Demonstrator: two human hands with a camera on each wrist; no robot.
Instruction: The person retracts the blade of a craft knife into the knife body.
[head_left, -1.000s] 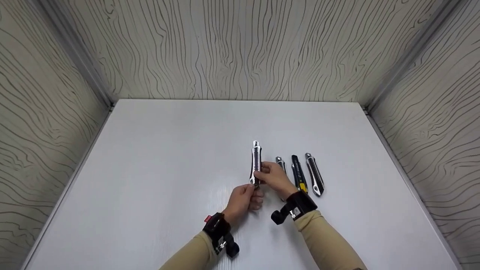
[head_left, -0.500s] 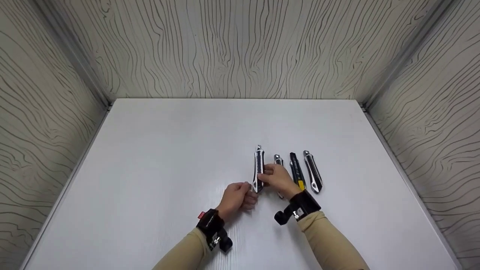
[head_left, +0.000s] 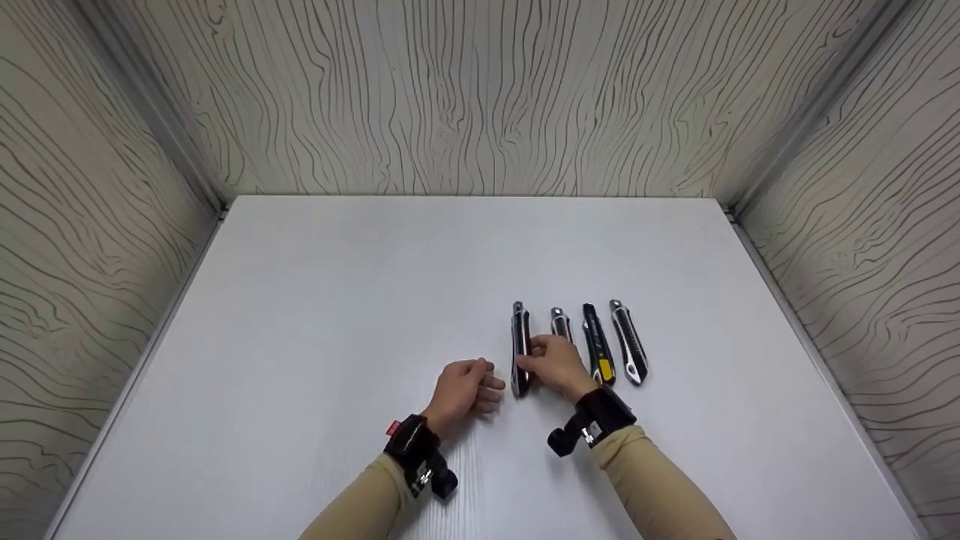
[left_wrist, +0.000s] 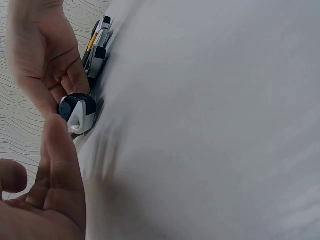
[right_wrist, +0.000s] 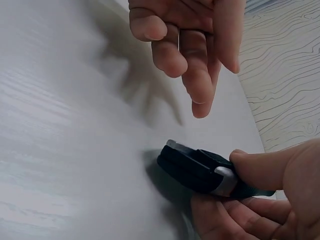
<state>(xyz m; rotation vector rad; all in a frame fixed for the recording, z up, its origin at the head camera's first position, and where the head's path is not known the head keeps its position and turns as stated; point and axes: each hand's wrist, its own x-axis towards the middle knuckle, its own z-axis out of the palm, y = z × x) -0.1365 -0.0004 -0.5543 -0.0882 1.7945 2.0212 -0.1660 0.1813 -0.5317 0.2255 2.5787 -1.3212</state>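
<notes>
In the head view my right hand (head_left: pixel 556 366) pinches a black and silver snap-off utility knife (head_left: pixel 520 337) between thumb and fingers. Its metal tip points away from me. The right wrist view shows the thumb on one side of the knife (right_wrist: pixel 192 170) and the fingers on the other, close over the table. To the left of its rear end is my left hand (head_left: pixel 461 394), fingers loosely bent and holding nothing. Seen from the left wrist, those fingers (left_wrist: pixel 62 170) are near the knife's looped rear end (left_wrist: pixel 80 117).
Right of the held knife lie a silver and black utility knife (head_left: pixel 560 322), partly behind my right hand, a black and yellow one (head_left: pixel 596 341), and another silver and black one (head_left: pixel 628 341). Wood-patterned panels (head_left: pixel 450 97) border the white table (head_left: pixel 337 300).
My left hand has let go of the knife's rear end and drawn left. My right hand has brought the knife slightly nearer to me and turned it onto its side.
</notes>
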